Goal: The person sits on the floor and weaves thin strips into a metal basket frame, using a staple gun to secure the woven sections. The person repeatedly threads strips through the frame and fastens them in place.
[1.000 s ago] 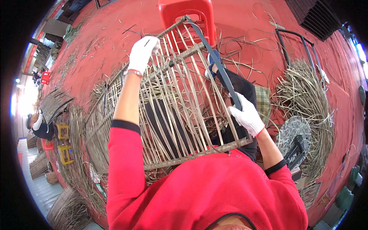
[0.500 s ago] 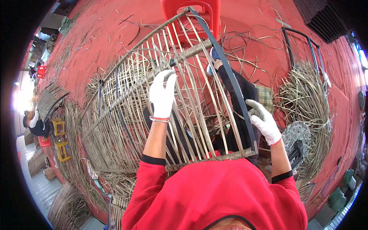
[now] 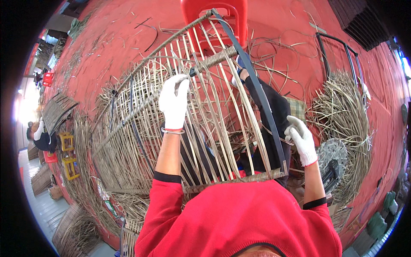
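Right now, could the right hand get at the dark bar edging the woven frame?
Likely yes: the right hand, seemingly empty, is close beside the dark bar, and nothing solid appears to block the way.

Left hand (image 3: 174,102): fingertips turned from me; contact with the frame (image 3: 267,110) beneath, I cannot tell. Right hand (image 3: 301,140): fingers curled; whether anything is pinched there, I cannot make out. Legs (image 3: 279,109): partly hidden behind the frame. Stool (image 3: 240,21): top cut off by the upper edge, part covered by the frame's far corner. Shirt (image 3: 239,214): cut off by the lower edge. Co-worker (image 3: 43,139): far left, too small for me to read the hands.
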{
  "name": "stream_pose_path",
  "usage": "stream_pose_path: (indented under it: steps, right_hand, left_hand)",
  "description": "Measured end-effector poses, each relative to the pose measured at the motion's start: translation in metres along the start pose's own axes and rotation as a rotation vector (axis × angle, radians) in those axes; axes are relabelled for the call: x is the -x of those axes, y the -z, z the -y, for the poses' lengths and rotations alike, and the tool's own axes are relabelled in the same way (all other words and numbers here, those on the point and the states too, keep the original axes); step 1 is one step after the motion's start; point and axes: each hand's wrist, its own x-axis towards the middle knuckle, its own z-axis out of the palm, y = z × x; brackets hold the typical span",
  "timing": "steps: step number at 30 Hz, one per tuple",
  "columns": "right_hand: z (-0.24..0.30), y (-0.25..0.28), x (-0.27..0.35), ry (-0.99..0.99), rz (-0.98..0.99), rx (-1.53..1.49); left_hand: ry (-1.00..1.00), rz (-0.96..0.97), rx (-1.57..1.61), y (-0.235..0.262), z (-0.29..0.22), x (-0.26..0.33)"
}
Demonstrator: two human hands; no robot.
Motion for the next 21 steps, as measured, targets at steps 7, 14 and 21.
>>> stream_pose_path:
  steps: [7, 14, 21]
  right_hand:
    - [0.009, -0.008, -0.002, 0.004, 0.01, 0.05]
    - [0.025, -0.023, -0.005, 0.094, 0.055, 0.047]
    - [0.035, -0.033, 0.007, 0.158, 0.066, 0.058]
  left_hand:
    - [-0.094, -0.037, -0.066, 0.014, -0.002, -0.01]
    - [-0.18, 0.015, -0.154, 0.004, 0.004, -0.028]
    - [-0.21, 0.106, -0.305, 0.006, 0.006, -0.05]
